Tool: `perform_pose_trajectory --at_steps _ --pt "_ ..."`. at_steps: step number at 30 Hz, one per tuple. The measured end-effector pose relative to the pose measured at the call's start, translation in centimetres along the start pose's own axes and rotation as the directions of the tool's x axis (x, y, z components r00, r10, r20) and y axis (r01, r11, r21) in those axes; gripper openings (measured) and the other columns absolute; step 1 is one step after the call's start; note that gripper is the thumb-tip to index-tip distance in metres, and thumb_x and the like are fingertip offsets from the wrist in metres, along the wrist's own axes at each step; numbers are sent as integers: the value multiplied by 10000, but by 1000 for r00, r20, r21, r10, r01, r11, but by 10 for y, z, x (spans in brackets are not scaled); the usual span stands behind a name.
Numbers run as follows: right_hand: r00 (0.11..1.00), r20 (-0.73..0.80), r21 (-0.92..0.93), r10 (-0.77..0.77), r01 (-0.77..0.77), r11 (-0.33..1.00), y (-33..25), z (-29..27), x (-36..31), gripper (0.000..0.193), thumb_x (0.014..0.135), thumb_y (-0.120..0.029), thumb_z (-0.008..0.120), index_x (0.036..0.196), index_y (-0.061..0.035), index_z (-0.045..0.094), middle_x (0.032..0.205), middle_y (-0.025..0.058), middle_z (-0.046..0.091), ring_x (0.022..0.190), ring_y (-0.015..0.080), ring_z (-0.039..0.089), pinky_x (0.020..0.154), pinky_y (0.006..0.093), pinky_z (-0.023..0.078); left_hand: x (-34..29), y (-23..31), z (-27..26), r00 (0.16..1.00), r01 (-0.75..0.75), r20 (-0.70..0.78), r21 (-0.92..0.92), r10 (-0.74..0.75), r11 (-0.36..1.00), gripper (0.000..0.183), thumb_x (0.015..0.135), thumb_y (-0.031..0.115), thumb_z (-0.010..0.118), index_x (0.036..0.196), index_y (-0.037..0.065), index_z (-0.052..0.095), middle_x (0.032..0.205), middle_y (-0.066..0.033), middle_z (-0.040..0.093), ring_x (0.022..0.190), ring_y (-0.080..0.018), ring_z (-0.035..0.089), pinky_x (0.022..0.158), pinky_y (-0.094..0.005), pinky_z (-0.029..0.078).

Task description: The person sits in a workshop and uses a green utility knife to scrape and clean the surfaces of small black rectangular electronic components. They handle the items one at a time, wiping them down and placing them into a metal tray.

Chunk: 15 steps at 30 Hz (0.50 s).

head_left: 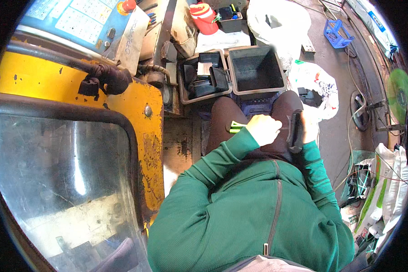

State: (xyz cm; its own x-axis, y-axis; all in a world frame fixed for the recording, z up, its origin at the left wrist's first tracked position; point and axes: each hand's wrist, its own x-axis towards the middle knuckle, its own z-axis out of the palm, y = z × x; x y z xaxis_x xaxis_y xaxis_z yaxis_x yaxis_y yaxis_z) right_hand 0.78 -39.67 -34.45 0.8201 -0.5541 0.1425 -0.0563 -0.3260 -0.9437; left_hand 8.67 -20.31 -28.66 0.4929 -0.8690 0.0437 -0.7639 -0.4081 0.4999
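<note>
My left hand [264, 130] is closed above my lap. A tool with a bright yellow-green handle [235, 127] sticks out to the left of that fist; its working end is hidden. Beside it, my right hand [309, 127] grips a curved black plastic part [295, 132], which stands on edge over my right thigh. The two hands are a short gap apart. Just beyond my knees stand two square bins. The left bin [184, 93] holds several black plastic parts, while the right bin [257, 92] shows its dark inner walls and bottom.
A yellow machine [150, 136] with a clear window panel rises close on my left. Behind the bins are a red bucket [205, 20] and a white sack [281, 20]. A white plastic bag [328, 86], a blue basket [337, 35] and a green fan [398, 96] stand to the right.
</note>
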Motion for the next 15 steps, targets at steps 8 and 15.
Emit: perform_pose_trajectory --at_steps 8,15 --pt "939 4 552 345 -290 782 4 -19 10 206 883 -212 618 1043 -86 584 917 15 594 837 119 547 783 281 456 21 31 -91 840 -183 -537 -145 78 972 120 768 83 667 874 47 622 822 -125 654 731 -259 652 641 -355 520" --pt "657 451 658 604 -702 273 -2 -40 9 472 897 -499 495 1072 -69 586 987 117 634 760 210 610 508 341 511 160 -26 -193 281 -129 -949 113 146 985 228 850 138 638 1032 2 644 894 -168 680 821 -254 673 707 -336 519"
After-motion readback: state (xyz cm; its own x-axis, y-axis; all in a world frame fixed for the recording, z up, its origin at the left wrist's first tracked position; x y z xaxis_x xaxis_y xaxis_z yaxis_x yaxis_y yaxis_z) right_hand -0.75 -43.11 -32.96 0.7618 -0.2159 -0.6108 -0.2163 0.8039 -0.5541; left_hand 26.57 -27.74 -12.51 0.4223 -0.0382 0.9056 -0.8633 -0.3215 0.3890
